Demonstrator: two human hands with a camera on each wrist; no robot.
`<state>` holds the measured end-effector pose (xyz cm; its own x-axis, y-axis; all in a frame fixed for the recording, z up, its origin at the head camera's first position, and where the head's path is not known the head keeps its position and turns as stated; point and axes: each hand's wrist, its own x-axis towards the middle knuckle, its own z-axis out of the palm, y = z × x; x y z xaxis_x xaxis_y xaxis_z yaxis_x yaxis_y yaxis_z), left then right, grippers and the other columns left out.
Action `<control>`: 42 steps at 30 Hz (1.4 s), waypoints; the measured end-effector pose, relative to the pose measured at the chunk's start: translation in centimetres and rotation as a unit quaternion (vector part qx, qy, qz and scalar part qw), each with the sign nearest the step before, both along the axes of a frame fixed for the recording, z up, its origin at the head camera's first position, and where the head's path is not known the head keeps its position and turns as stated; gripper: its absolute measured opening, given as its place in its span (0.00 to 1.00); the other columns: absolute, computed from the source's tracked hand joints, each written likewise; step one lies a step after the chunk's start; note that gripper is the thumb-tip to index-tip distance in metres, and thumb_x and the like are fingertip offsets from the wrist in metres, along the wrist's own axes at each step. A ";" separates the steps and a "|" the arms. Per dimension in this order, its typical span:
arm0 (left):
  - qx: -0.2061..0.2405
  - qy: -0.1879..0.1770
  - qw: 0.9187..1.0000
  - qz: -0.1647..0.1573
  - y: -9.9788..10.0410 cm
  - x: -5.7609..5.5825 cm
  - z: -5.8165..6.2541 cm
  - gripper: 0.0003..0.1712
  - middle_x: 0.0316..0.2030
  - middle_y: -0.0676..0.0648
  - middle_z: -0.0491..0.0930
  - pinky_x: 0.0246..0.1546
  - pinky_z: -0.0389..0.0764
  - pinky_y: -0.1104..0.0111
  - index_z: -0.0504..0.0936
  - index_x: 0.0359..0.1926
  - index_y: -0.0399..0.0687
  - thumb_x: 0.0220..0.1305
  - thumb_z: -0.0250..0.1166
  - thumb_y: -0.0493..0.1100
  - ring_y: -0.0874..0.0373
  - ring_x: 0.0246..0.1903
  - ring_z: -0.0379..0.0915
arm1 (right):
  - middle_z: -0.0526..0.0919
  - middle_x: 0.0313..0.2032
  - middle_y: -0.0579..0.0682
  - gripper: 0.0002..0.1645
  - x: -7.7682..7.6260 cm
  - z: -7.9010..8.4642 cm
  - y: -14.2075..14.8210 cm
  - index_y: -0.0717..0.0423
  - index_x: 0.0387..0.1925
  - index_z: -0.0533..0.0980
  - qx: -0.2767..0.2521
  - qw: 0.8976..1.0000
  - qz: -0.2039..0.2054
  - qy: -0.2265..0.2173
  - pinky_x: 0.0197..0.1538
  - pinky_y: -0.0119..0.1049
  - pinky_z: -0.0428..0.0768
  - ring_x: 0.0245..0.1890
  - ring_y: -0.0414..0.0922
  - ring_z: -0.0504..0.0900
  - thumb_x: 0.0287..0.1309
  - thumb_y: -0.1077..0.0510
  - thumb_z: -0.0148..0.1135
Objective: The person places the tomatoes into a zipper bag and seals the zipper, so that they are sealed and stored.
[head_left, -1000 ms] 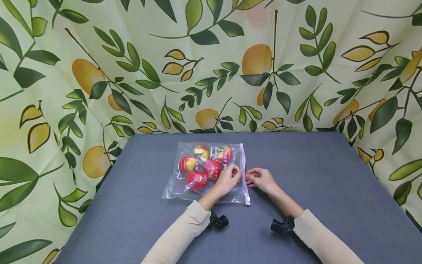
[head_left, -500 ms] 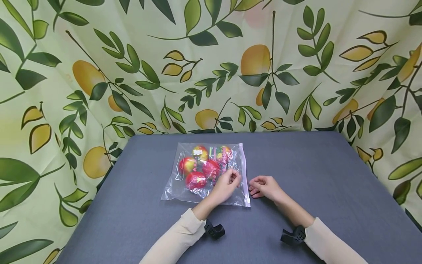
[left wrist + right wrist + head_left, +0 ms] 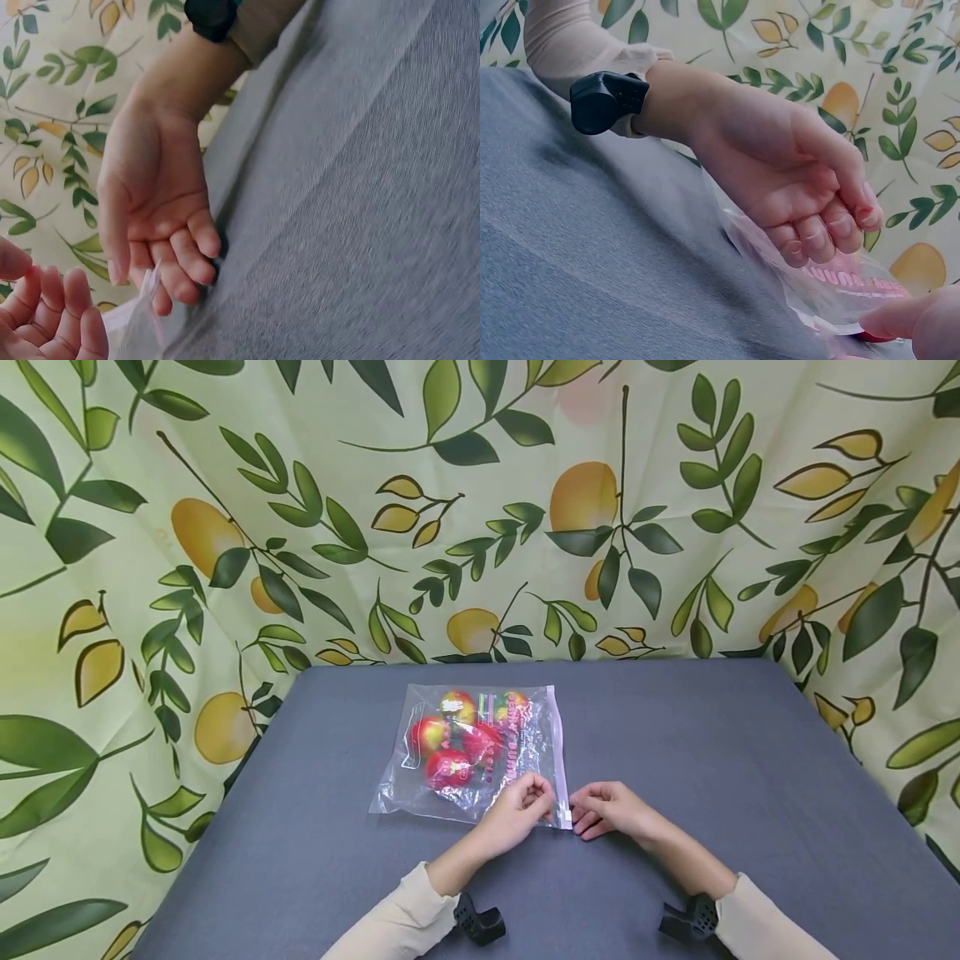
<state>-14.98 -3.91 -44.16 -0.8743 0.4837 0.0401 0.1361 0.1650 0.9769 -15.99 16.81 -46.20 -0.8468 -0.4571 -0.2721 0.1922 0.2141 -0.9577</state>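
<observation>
A clear slider zip bag lies flat on the grey table with several red and yellow apples inside. Its lilac zip strip runs down the right side, with a white slider at the near corner. Above the bag's near right part is my left hand, fingers loosely curled and nothing visible between them. Beside the slider, my right hand has its fingertips at the strip. In the left wrist view, the right hand looks relaxed, the bag's edge close to its fingers.
The grey table stretches around the bag on all sides. A fabric backdrop printed with leaves and fruit hangs behind and at the sides. Each wrist carries a black camera.
Both hands have moved toward the near corner of the bag, along the zip strip. The right hand drew away from the strip, then came close beside the slider. The bag has hardly moved.
</observation>
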 end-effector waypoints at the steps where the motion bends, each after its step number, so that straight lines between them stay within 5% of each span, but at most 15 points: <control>1: 0.001 -0.005 1.000 -0.001 0.0 0.2 0.0 0.10 0.32 0.30 0.75 0.34 0.79 0.75 0.70 0.41 0.26 0.69 0.51 0.34 0.69 0.27 0.71 | 0.82 0.31 0.49 0.22 0.1 0.0 0.0 0.81 0.48 0.70 -0.002 1.000 0.005 -0.001 0.35 0.33 0.86 0.29 0.37 0.84 0.67 0.60 0.48; 12: 0.036 -0.069 0.996 -0.042 -0.1 1.8 -0.6 0.16 0.38 0.18 0.75 0.37 0.84 0.70 0.72 0.48 0.21 0.69 0.51 0.35 0.71 0.28 0.74 | 0.81 0.24 0.44 0.16 0.5 -0.5 -0.1 0.72 0.37 0.76 -0.015 0.999 0.032 -0.010 0.28 0.27 0.82 0.22 0.34 0.81 0.65 0.59 0.54; 18: 0.056 -0.132 0.988 -0.064 0.0 2.5 -1.4 0.18 0.40 0.16 0.73 0.35 0.81 0.77 0.73 0.50 0.20 0.69 0.51 0.35 0.72 0.26 0.76 | 0.80 0.22 0.42 0.14 0.4 -0.3 -0.2 0.71 0.36 0.76 -0.015 1.000 0.027 -0.003 0.29 0.26 0.82 0.21 0.33 0.80 0.64 0.60 0.54; 20: 0.066 -0.160 0.983 -0.063 0.2 2.7 -1.7 0.18 0.36 0.20 0.76 0.33 0.81 0.79 0.73 0.50 0.20 0.69 0.52 0.35 0.71 0.25 0.76 | 0.80 0.22 0.42 0.15 0.4 -0.2 -0.3 0.72 0.36 0.76 -0.012 1.000 0.025 0.000 0.28 0.26 0.81 0.21 0.33 0.80 0.64 0.60 0.54; 26: 0.086 -0.247 0.964 -0.052 0.8 3.3 -2.3 0.21 0.25 0.55 0.77 0.30 0.79 0.79 0.74 0.51 0.21 0.68 0.53 0.39 0.69 0.25 0.76 | 0.80 0.23 0.43 0.15 0.2 -0.1 -0.5 0.73 0.36 0.75 -0.012 1.000 0.015 0.002 0.30 0.27 0.82 0.22 0.34 0.80 0.63 0.60 0.55; 33: 0.126 -0.324 0.938 -0.001 1.6 3.5 -3.0 0.19 0.26 0.55 0.77 0.36 0.82 0.72 0.77 0.49 0.31 0.68 0.53 0.44 0.66 0.27 0.76 | 0.80 0.25 0.43 0.18 0.3 0.2 -0.6 0.78 0.39 0.73 -0.014 1.000 0.009 0.009 0.33 0.29 0.83 0.24 0.34 0.81 0.63 0.60 0.55; 42: 0.180 -0.355 0.917 0.032 1.9 2.7 -3.0 0.14 0.24 0.57 0.79 0.38 0.82 0.72 0.79 0.45 0.40 0.68 0.55 0.45 0.68 0.28 0.77 | 0.78 0.22 0.41 0.22 0.3 0.4 -0.5 0.81 0.40 0.72 0.001 1.000 0.005 0.023 0.29 0.27 0.80 0.21 0.33 0.77 0.63 0.59 0.56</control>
<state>-12.26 -2.00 -47.21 -0.7685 0.4974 -0.4026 -0.5531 -0.2000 0.8087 -15.64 16.32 -45.79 -0.8533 -0.4657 -0.2347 0.1460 0.2188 -0.9648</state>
